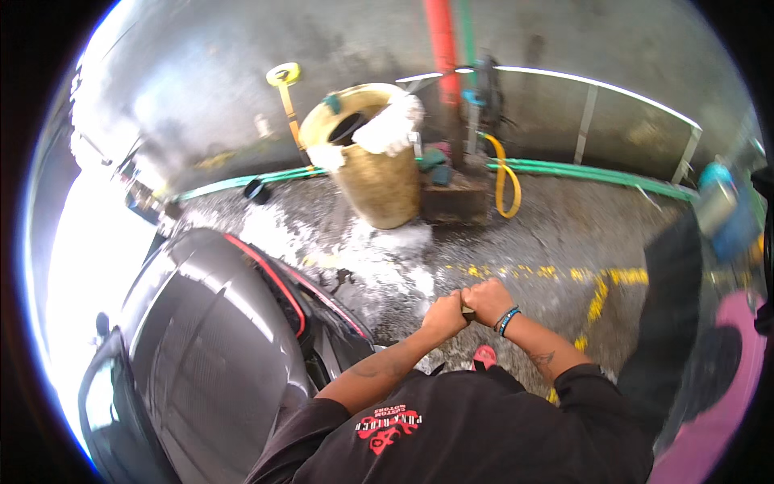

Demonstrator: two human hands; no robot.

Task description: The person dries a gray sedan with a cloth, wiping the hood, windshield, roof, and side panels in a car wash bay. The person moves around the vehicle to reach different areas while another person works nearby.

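Note:
My left hand [446, 314] and my right hand [488, 302] are closed side by side, knuckles touching, in front of my chest. Both grip a small brownish piece [467, 312], mostly hidden by the fingers; what it is cannot be made out. A dark beaded band and a blue and black wristband [507, 319] circle the right wrist. Left of my arms lies the grey hood of a car [211, 339], wet-looking, with a red-edged grille [272, 275]. Beyond my hands, white foam [399, 272] lies on the concrete floor.
A large foam-rimmed tub [381, 181] stands by the wall beside a red pipe [441, 48]. A yellow hose [511, 181] hangs there, and a small black container [257, 192] lies on the floor. Green pipes [592, 172] run along the wall. A pink vehicle [707, 423] is at right.

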